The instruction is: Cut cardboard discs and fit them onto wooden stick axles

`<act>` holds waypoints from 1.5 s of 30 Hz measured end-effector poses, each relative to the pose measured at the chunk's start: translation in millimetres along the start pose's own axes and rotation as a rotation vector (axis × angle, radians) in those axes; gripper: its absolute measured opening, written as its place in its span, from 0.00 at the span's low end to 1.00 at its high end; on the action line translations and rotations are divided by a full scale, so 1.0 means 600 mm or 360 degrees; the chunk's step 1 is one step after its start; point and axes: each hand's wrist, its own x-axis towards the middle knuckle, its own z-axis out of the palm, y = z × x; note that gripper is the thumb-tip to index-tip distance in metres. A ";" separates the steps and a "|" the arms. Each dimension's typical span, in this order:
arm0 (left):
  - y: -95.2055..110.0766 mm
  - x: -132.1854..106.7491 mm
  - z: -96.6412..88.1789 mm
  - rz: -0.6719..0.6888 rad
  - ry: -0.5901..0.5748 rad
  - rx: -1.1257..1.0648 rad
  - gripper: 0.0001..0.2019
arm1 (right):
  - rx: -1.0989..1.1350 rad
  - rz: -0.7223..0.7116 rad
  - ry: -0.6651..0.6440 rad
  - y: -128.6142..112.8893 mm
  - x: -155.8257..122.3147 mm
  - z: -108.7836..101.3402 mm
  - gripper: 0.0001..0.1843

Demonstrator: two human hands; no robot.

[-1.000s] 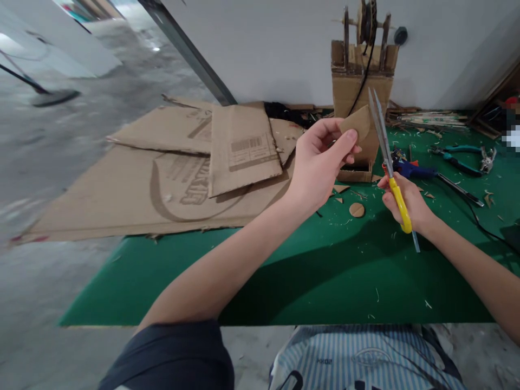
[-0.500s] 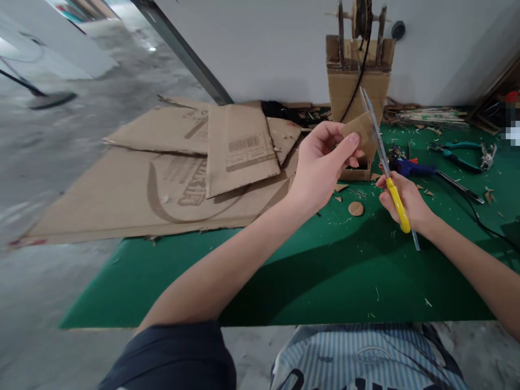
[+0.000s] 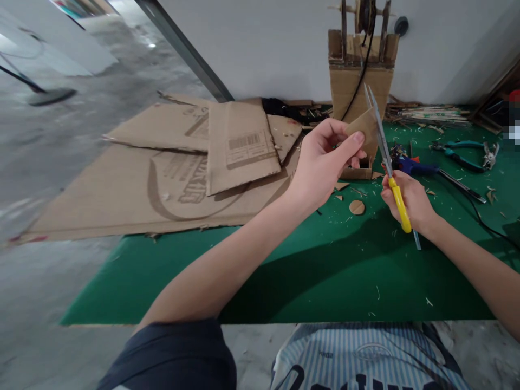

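Note:
My left hand (image 3: 323, 162) pinches a small brown cardboard piece (image 3: 364, 125) between thumb and fingers, held up above the green mat (image 3: 284, 271). In my right hand (image 3: 408, 200) are yellow-handled scissors (image 3: 385, 157), gripped by the handle, with the long blades pointing up and their edge against the right side of the cardboard piece. A small cardboard disc (image 3: 357, 207) lies on the mat below the hands, among triangular offcuts.
Large flattened cardboard sheets (image 3: 182, 173) cover the mat's left rear. A cardboard stand (image 3: 359, 70) with a spool on top stands at the back wall. A blue glue gun (image 3: 418, 169), teal pliers (image 3: 463, 154) and wooden sticks (image 3: 426, 115) lie at right.
The scissors' blades have closed in against the edge of the cardboard piece; both hands stay in nearly the same place.

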 end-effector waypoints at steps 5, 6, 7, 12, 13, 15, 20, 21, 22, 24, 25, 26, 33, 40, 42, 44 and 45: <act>0.004 -0.001 0.002 -0.0036 -0.0003 -0.0012 0.17 | -0.0252 0.0064 0.0031 -0.001 0.000 0.001 0.33; 0.005 -0.001 0.002 -0.0045 0.0000 -0.0028 0.17 | -0.0295 0.0069 0.0046 -0.001 0.000 0.000 0.34; 0.006 -0.001 0.002 -0.0056 0.0007 -0.0046 0.17 | -0.0315 0.0063 0.0065 -0.001 0.001 -0.002 0.35; 0.011 -0.001 0.002 -0.0083 0.0087 -0.0129 0.15 | -0.0175 -0.0055 0.0082 0.004 0.007 -0.013 0.35; 0.012 -0.001 0.002 -0.0092 0.0099 -0.0154 0.14 | -0.0156 -0.0064 0.0050 0.006 0.008 -0.014 0.35; 0.014 0.000 0.002 -0.0112 0.0106 -0.0207 0.13 | -0.0102 -0.0051 -0.0039 0.009 0.008 -0.013 0.36; 0.016 0.003 0.001 -0.0058 0.0143 -0.0212 0.13 | -0.0030 -0.0008 -0.0128 0.006 0.003 -0.005 0.37; 0.015 0.004 0.001 -0.0034 0.0153 -0.0201 0.13 | -0.0035 0.0008 -0.0127 0.005 0.001 -0.003 0.36; 0.014 0.005 0.001 -0.0011 0.0161 -0.0192 0.13 | -0.0024 0.0025 -0.0130 0.004 0.000 -0.002 0.36; 0.010 0.007 0.000 0.0022 0.0165 -0.0182 0.12 | 0.0048 0.0047 -0.0133 0.002 -0.002 0.000 0.33; 0.008 0.007 0.000 0.0027 0.0163 -0.0178 0.12 | 0.0095 0.0051 -0.0130 0.002 -0.002 0.001 0.33; 0.007 0.007 -0.001 0.0023 0.0158 -0.0171 0.11 | 0.0140 0.0054 -0.0128 0.002 -0.002 0.001 0.32; -0.004 0.008 -0.006 0.0047 0.0131 -0.0100 0.11 | 0.0159 0.0078 -0.0148 0.002 0.001 -0.004 0.34; -0.014 0.012 -0.015 0.0214 0.0091 0.0023 0.13 | 0.0113 0.0092 -0.0186 -0.006 0.001 -0.007 0.35; -0.013 0.012 -0.014 0.0213 0.0085 0.0040 0.12 | 0.0104 0.0098 -0.0201 -0.009 0.003 -0.010 0.38; -0.010 0.011 -0.014 0.0185 0.0084 0.0039 0.12 | 0.0088 0.0095 -0.0205 -0.012 0.004 -0.013 0.40; -0.008 0.011 -0.013 0.0167 0.0083 0.0031 0.11 | 0.0079 0.0087 -0.0199 -0.014 0.004 -0.015 0.40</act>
